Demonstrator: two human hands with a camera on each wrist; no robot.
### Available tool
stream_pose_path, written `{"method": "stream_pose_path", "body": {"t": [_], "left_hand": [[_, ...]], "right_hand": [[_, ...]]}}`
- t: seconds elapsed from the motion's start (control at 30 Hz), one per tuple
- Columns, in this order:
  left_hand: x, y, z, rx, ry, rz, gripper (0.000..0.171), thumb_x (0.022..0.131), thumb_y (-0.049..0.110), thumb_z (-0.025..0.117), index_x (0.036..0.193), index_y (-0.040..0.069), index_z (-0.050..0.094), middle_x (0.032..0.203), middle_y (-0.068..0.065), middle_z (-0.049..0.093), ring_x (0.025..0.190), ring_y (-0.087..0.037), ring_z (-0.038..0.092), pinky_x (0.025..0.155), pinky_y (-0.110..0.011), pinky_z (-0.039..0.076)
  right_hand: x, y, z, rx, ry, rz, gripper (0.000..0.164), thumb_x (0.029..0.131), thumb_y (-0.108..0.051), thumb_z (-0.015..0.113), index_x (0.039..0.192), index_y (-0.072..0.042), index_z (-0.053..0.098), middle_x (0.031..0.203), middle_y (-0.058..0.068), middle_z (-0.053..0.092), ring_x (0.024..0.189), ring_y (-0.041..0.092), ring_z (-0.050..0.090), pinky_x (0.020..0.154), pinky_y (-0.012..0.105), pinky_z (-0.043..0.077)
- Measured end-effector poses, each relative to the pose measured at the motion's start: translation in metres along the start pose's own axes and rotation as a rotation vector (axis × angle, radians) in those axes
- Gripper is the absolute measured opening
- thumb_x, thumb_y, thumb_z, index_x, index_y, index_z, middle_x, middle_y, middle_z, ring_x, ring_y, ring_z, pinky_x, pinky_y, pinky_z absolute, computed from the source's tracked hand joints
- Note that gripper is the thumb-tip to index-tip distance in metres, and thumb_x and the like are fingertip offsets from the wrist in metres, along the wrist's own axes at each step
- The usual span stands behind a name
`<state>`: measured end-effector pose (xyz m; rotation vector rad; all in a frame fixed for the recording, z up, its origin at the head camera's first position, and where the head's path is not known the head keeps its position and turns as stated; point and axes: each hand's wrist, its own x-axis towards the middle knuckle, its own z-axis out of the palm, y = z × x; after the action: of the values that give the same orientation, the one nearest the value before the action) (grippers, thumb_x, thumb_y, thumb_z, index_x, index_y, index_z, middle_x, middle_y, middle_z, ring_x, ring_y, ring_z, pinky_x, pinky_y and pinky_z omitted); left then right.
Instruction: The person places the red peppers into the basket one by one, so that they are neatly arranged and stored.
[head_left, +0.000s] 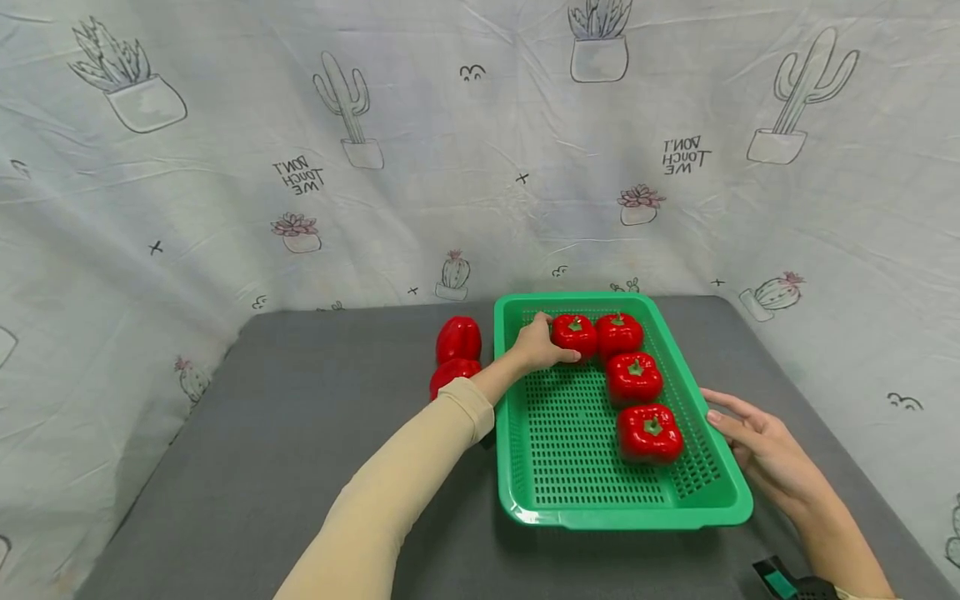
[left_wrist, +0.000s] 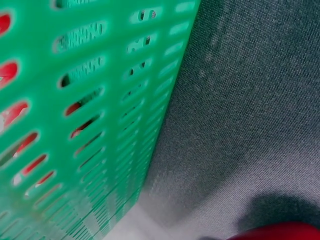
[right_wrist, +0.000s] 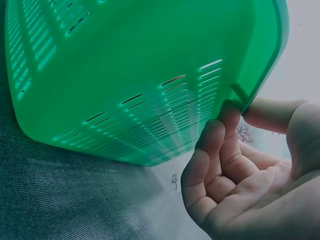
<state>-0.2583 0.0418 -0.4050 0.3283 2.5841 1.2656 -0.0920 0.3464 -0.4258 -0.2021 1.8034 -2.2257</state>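
My left hand (head_left: 542,343) reaches over the left side of a green plastic basket (head_left: 517,500) and grips a red bell pepper (head_left: 573,333) in its back part, thumb in front and fingers behind. More red bell peppers (head_left: 651,435) with green stems form a column along the basket's right side. In the left wrist view, only the slotted basket wall (left_wrist: 115,80) shows, and the hand is out of sight. On the right, my other hand (head_left: 765,450) holds the basket by its rim. The right wrist view has its thumb and fingers (right_wrist: 230,117) pinching that rim.
Just left of the basket, two more red bell peppers (head_left: 458,340) lie on the grey cloth-covered table (head_left: 337,392), the nearer one partly behind my left forearm. A white sheet printed with cacti (head_left: 420,125) hangs behind and around the table.
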Motion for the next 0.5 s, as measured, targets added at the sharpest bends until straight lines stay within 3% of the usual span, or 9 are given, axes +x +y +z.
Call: {"method": "stream_pose_path", "body": {"t": [0.5], "left_hand": [[-0.02,0.003,-0.003,-0.003,-0.045,-0.028,0.076,0.087,0.028,0.077,0.144,0.001,0.035,0.132,-0.015,0.054,0.117,-0.025,0.052,0.09,-0.034,0.049]], "right_hand": [[-0.021,-0.007,0.021,-0.009,0.032,0.025,0.034,0.106,-0.006,0.042,0.13,-0.021,0.061,0.108,0.006,0.071,0.094,0.019,0.069,0.078,0.037,0.057]]}}
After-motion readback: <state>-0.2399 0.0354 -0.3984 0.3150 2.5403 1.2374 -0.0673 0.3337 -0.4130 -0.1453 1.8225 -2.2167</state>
